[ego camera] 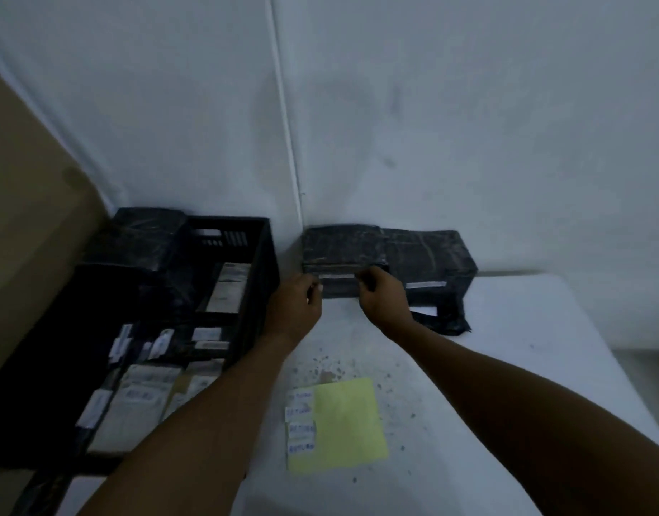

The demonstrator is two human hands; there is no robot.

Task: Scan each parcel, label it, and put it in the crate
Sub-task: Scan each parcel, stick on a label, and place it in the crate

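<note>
A: parcel position?

B: Black wrapped parcel sits at the far edge of the table, against the wall, directly beyond both hands. A white label strip lies along its near face, spanning the gap between the two hands.

A: hands?

B: Left hand at the strip's left end, fingers curled, fingertips at the strip, looks like a pinch. Right hand at the strip's right end, fingers curled in against the parcel face. Can't tell whether it pinches the strip or just presses on it; frame is dim and blurred.

A: around it?

B: Second black parcel just right of the right hand, touching the first one, with its own white strip on the near face. Black crate just left of the left hand, holding labelled parcels. Another black bundle is behind the crate's far left corner.

A: nearer?

B: Yellow sheet on the table between the forearms, nearer than both hands. White labels with blue writing stacked in a column along its left edge. Text not readable.
</note>
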